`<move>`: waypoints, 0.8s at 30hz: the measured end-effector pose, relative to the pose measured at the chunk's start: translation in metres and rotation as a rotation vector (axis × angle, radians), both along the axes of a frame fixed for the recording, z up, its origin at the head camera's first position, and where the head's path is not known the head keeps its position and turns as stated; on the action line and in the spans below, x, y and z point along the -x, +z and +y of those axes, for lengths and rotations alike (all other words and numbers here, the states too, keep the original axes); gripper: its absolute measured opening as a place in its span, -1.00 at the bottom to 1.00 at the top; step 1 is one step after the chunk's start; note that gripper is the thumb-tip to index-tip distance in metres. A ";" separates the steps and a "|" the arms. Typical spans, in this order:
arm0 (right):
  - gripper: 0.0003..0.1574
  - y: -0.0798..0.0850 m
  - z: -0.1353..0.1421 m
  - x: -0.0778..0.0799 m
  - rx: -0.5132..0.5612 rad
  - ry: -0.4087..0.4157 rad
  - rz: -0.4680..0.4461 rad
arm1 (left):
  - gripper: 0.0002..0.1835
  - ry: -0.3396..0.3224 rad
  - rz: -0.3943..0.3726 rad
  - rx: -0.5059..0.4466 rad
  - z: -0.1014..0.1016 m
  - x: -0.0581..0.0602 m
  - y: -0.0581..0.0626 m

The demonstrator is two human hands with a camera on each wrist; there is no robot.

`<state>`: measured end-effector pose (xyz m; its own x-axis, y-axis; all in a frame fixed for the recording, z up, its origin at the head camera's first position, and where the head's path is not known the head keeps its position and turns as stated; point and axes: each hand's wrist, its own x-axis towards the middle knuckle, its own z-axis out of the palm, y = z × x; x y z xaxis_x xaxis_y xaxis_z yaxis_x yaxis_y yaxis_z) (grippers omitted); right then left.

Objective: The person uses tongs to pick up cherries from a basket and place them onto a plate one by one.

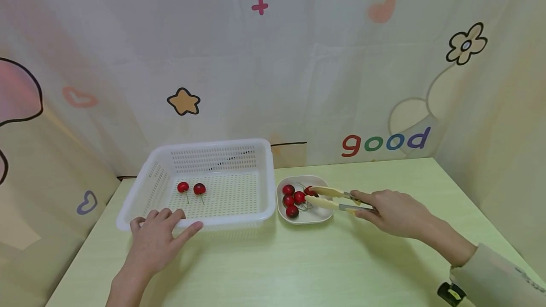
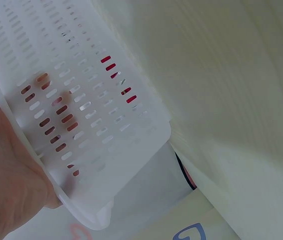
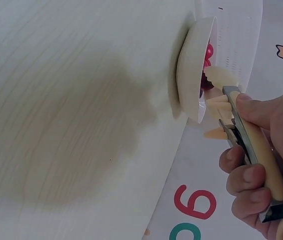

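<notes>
My left hand (image 1: 155,240) holds the front rim of a white plastic basket (image 1: 239,221) near its left corner. Its fingers hook over the rim and show through the slots of the wall in the left wrist view. Two red cherries (image 1: 199,188) with stems lie on the basket floor. With my right hand (image 1: 398,212) I grip tongs (image 3: 256,150) with cream tips and metal arms. The tips reach into a small white dish (image 1: 307,221), one on each side of a cherry (image 1: 309,191) partly hidden by them. Several more cherries (image 1: 288,200) lie at the dish's left side.
The dish stands just right of the basket on a pale wooden table (image 1: 298,269). A printed curtain (image 1: 324,84) hangs close behind both and along the sides. A dark band (image 1: 451,293) is at the right sleeve.
</notes>
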<state>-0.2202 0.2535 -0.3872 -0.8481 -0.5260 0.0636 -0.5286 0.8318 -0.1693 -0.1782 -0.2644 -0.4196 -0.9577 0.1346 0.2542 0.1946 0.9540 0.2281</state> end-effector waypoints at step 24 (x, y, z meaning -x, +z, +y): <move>-0.34 0.001 -0.001 0.002 0.030 -0.015 0.011 | -0.41 0.001 0.010 -0.002 0.001 0.000 0.001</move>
